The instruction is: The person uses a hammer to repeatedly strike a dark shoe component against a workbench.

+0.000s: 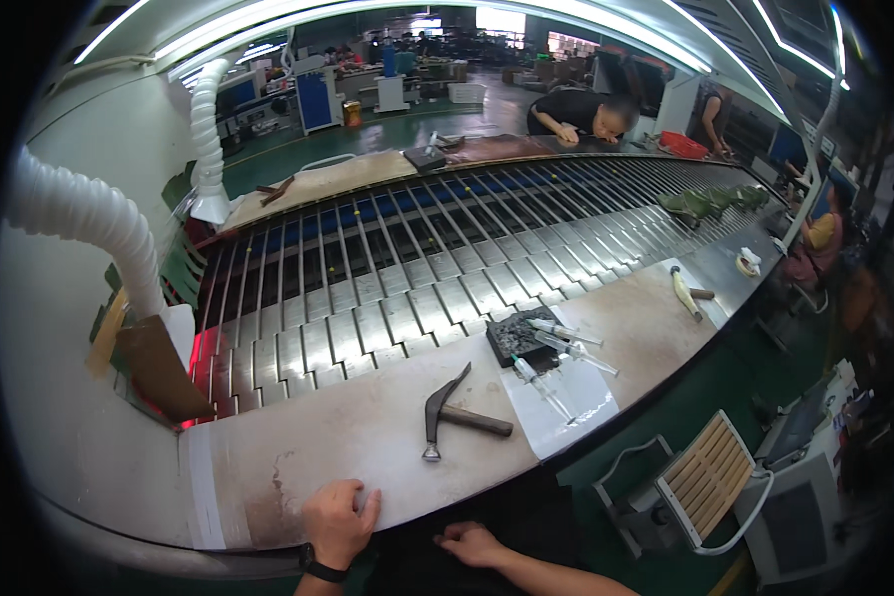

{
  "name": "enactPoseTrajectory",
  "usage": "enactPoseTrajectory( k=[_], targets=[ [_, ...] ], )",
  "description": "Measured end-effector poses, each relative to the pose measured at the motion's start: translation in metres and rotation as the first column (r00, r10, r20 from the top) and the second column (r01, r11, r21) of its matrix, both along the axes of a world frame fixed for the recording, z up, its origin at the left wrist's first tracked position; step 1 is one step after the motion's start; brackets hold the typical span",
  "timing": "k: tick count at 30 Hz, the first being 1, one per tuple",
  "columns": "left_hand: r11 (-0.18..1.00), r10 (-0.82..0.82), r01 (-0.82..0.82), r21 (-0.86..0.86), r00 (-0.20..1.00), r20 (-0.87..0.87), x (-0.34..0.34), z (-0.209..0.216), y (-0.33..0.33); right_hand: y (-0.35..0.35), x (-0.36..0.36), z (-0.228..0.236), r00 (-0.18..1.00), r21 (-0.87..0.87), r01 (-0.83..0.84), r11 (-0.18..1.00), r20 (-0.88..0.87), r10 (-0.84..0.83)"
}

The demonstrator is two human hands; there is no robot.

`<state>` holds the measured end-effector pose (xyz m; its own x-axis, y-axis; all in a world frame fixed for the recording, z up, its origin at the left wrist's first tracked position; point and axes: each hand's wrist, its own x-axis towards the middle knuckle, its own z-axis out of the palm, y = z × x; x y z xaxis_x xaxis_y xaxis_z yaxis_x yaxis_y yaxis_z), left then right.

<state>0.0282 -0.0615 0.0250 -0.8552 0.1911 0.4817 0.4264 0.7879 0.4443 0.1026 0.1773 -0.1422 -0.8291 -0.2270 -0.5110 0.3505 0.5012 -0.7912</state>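
Observation:
My left hand (340,519) rests on the near edge of the pale bench top (318,437), its thumb held apart from the loosely bent fingers. No object shows in it. Just right of it, below the bench edge, my right hand (470,544) hovers over dark cloth with its fingers curled in, and nothing is visible between them. Beyond both hands lies a hammer (475,420) with a curved dark head and a short handle. To its right, several syringes (544,387) lie on and beside a black block (516,336) and a white sheet (576,412).
A slatted metal conveyor (397,263) runs behind the bench. Farther right lies a second hammer (687,293); green pieces (710,204) sit on the slats. White ducts (89,209) hang at left. A slatted chair (705,472) stands at right. A co-worker (581,114) leans over the far side.

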Motion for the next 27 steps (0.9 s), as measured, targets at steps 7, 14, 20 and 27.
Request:
enactPoseTrajectory(
  k=[7, 14, 20, 27],
  targets=[
    [1.000, 0.024, -0.024, -0.002, 0.999, 0.048, 0.000, -0.005, -0.006, -0.008, 0.006, 0.011, 0.997, 0.048, -0.010, 0.999, -0.071, 0.013],
    [1.000, 0.016, -0.016, -0.019, 0.999, 0.028, -0.001, -0.006, -0.010, -0.006, 0.006, 0.007, 0.998, 0.024, 0.017, 1.000, -0.064, -0.015],
    [0.999, 0.035, -0.035, -0.015, 0.999, 0.032, 0.002, -0.007, -0.016, -0.019, 0.002, 0.013, 0.994, 0.050, -0.001, 0.999, -0.107, 0.006],
    [1.000, 0.024, -0.023, -0.020, 1.000, 0.012, 0.000, -0.011, -0.017, -0.015, 0.009, 0.002, 0.995, 0.028, 0.001, 1.000, -0.096, 0.002]
  ],
)
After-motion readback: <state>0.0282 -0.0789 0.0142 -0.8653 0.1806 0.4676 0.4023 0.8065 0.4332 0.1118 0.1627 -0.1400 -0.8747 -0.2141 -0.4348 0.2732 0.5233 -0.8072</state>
